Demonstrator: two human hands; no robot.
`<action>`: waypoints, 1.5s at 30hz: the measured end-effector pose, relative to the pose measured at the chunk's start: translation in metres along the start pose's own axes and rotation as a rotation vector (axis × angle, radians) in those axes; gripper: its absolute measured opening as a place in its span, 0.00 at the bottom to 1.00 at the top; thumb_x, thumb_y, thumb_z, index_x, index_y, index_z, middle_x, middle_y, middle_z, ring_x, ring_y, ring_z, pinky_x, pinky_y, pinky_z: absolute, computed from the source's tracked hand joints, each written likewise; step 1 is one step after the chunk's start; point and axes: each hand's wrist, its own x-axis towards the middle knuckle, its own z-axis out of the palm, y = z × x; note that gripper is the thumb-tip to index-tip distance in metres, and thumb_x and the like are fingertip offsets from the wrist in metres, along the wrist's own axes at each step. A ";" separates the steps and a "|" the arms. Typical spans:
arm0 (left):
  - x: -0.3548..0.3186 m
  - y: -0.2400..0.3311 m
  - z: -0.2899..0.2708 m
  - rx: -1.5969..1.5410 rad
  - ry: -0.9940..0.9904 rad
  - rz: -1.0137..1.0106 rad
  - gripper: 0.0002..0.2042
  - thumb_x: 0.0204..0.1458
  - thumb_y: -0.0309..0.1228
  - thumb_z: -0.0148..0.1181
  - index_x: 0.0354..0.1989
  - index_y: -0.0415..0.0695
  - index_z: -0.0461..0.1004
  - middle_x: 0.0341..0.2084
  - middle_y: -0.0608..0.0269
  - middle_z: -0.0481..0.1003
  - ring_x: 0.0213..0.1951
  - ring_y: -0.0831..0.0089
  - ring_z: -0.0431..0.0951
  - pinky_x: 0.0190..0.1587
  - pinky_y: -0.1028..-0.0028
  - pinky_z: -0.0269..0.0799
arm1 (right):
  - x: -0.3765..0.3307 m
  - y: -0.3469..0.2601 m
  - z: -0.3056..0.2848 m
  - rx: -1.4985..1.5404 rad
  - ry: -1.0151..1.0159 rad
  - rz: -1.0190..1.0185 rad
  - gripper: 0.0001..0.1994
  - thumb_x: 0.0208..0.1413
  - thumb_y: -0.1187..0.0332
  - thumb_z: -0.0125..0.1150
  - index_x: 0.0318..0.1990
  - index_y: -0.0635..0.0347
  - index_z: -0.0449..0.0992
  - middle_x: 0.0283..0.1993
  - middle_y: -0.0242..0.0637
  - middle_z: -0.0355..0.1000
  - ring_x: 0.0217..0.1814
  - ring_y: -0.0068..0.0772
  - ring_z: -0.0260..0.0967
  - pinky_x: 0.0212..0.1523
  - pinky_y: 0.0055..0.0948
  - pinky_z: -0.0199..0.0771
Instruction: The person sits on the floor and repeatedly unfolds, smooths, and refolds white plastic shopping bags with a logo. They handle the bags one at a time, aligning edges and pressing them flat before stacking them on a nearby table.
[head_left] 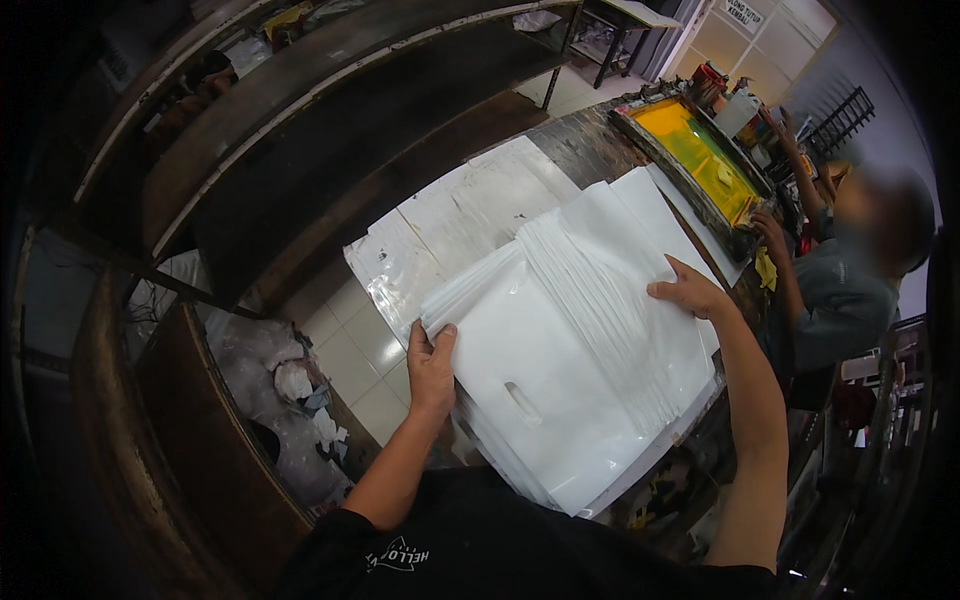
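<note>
A fanned stack of white plastic bags [500, 345] spreads across the table in front of me, and one bag shows an oval die-cut handle hole. At the stack's left corner, my left hand [431, 372] is closed on the layered edges, thumb on top and fingers at the side. My right hand [695, 292] rests on the right part of the stack with thumb and forefinger apart. Its other fingers are mostly hidden. Many overlapping bag edges run between my two hands.
Stained white sheets [450, 220] cover the table beyond the stack. Further right lies a screen-printing frame [700, 150] with yellow ink, a co-worker's hand [770, 232] at its edge. Dark shelves [330, 130] stand at left, above crumpled clear plastic [250, 350].
</note>
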 end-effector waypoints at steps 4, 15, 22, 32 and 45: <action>0.004 0.000 -0.006 0.070 0.033 -0.027 0.28 0.57 0.30 0.61 0.61 0.32 0.58 0.51 0.51 0.70 0.50 0.68 0.72 0.54 0.72 0.70 | 0.000 -0.001 0.002 -0.102 0.052 0.017 0.50 0.49 0.55 0.71 0.72 0.71 0.46 0.67 0.60 0.60 0.66 0.45 0.63 0.64 0.35 0.64; 0.012 -0.015 -0.004 0.288 0.076 0.010 0.40 0.54 0.29 0.62 0.68 0.27 0.43 0.56 0.44 0.65 0.55 0.61 0.69 0.60 0.69 0.62 | -0.018 -0.011 0.024 -0.392 0.368 -0.313 0.45 0.47 0.54 0.70 0.70 0.61 0.54 0.68 0.58 0.57 0.72 0.54 0.54 0.70 0.41 0.53; 0.013 -0.018 -0.008 0.321 0.076 0.025 0.37 0.54 0.26 0.61 0.68 0.31 0.46 0.56 0.46 0.65 0.54 0.63 0.69 0.58 0.69 0.65 | -0.076 -0.063 0.144 -0.859 0.279 -0.380 0.47 0.46 0.62 0.68 0.74 0.49 0.48 0.76 0.56 0.39 0.74 0.73 0.38 0.68 0.69 0.44; 0.012 -0.011 -0.003 0.286 0.046 0.005 0.40 0.54 0.26 0.62 0.69 0.28 0.41 0.58 0.43 0.63 0.55 0.61 0.67 0.61 0.69 0.62 | -0.065 -0.060 0.159 -1.168 0.539 -0.362 0.43 0.50 0.76 0.60 0.74 0.42 0.49 0.73 0.62 0.43 0.66 0.76 0.55 0.53 0.61 0.70; 0.016 -0.016 -0.009 0.268 0.057 -0.027 0.43 0.54 0.27 0.62 0.70 0.28 0.38 0.59 0.42 0.62 0.56 0.60 0.67 0.61 0.68 0.62 | -0.053 -0.065 0.041 -0.924 0.629 -0.017 0.37 0.52 0.76 0.53 0.72 0.57 0.50 0.40 0.51 0.77 0.38 0.50 0.78 0.40 0.46 0.80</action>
